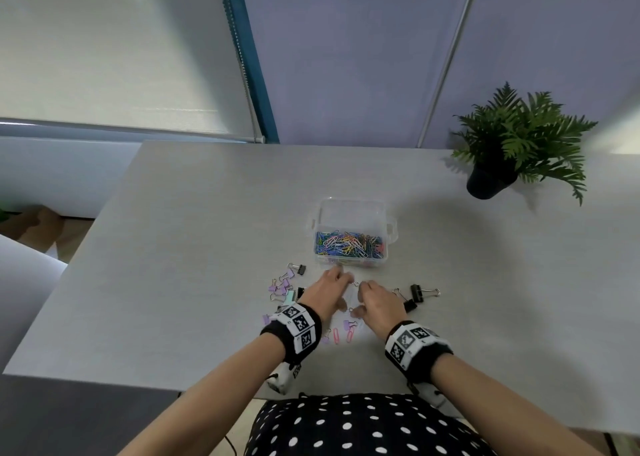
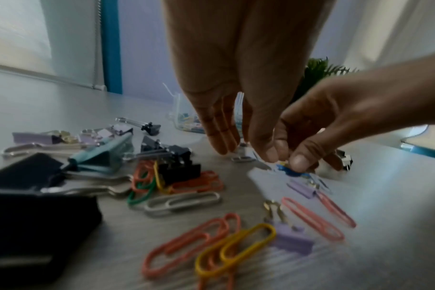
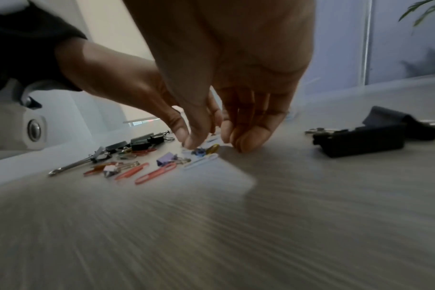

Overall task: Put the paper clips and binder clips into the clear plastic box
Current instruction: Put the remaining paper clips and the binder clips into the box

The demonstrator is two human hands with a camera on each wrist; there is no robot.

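Both hands worked low over the scattered clips on the desk [image 1: 207, 248].

The clear box [image 1: 351, 213], half full of paper clips [image 1: 348, 244], stood just beyond; left hand [image 1: 325, 293] fingers hung loosely straight, right hand [image 1: 379, 305] fingers pinched a small blue clip [image 2: 289, 171] among binder clips [image 1: 285, 284].

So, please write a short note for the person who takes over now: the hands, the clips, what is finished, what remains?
Left hand: open, fingers straight, down at the table.
Right hand: pinching small clips off the table.
Clear plastic box: open, already holds many coloured paper clips.
Left: binder clips on the left, black binder clips on the right, loose paper clips near the wrists.
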